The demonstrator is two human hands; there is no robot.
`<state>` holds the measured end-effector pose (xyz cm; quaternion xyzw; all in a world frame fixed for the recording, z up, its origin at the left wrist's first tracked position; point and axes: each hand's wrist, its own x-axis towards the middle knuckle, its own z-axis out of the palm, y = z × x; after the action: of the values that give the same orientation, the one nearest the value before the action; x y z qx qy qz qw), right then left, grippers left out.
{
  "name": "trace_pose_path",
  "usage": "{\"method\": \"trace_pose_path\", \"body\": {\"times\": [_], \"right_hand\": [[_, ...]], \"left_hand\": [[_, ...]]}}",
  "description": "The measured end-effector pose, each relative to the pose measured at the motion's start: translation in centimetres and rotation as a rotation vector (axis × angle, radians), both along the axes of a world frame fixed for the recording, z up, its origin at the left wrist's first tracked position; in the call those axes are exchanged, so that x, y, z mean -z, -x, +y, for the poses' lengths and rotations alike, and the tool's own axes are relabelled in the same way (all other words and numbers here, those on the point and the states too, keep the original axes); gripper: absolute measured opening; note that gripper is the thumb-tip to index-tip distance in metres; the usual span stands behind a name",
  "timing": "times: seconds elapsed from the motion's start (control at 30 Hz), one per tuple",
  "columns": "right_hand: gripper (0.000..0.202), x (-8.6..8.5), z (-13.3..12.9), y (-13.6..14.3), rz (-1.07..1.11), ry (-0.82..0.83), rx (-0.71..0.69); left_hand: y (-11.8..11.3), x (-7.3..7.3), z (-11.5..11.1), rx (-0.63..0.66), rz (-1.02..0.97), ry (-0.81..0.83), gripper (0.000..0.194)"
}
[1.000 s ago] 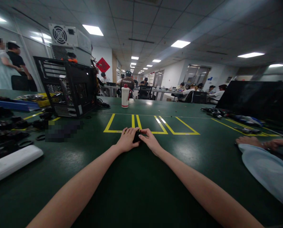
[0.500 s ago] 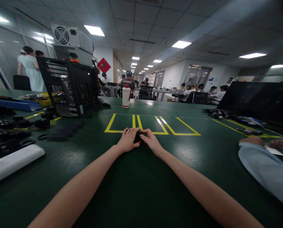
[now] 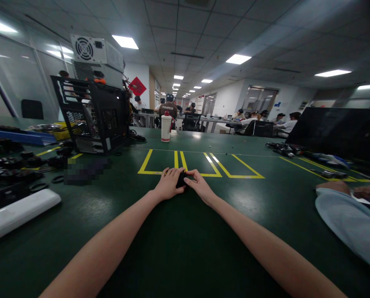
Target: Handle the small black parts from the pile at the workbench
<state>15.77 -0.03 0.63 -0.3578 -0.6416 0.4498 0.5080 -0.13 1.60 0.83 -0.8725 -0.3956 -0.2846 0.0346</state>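
A small black object [image 3: 181,179] sits between my two hands, just in front of the yellow tape outlines [image 3: 191,175] on the green table [image 3: 185,248]. Its kind is hard to make out, since fingers cover much of it. My left hand [image 3: 168,184] wraps around its left side, fingers over the top and thumb near the table. From the right, my right hand [image 3: 199,186] pinches it with thumb and fingertips.
An open black computer case [image 3: 97,116] with a power supply [image 3: 94,49] on top stands left. A white-and-red bottle [image 3: 165,129] stands behind the tape. Dark parts and a long white device [image 3: 20,215] lie left. A co-worker's sleeve [image 3: 349,215] and a black monitor [image 3: 337,132] are right.
The view has shifted slightly, so everything sits a little further right and lower. My hands keep the same grip on the black object. People behind the glass at left have moved.
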Motion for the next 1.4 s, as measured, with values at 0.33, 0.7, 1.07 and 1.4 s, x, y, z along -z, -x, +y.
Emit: {"method": "trace_pose_path", "body": {"times": [0.33,0.7,1.07,1.4], "right_hand": [[0.03,0.2,0.6,-0.3,-0.055,0.047,0.017],[0.024,0.4,0.7,-0.2,-0.041,0.008,0.038],[0.035,0.1,0.5,-0.5,0.008,0.057,-0.063],[0.028,0.2,0.7,-0.1,-0.014,0.047,0.056]], "left_hand": [[-0.1,-0.2,-0.1,0.005,-0.008,0.004,0.059],[-0.2,0.1,0.1,0.001,-0.016,0.003,0.061],[-0.1,0.0,0.0,0.009,-0.014,0.002,0.061],[-0.1,-0.3,-0.2,0.006,0.002,0.028,0.06]]}}
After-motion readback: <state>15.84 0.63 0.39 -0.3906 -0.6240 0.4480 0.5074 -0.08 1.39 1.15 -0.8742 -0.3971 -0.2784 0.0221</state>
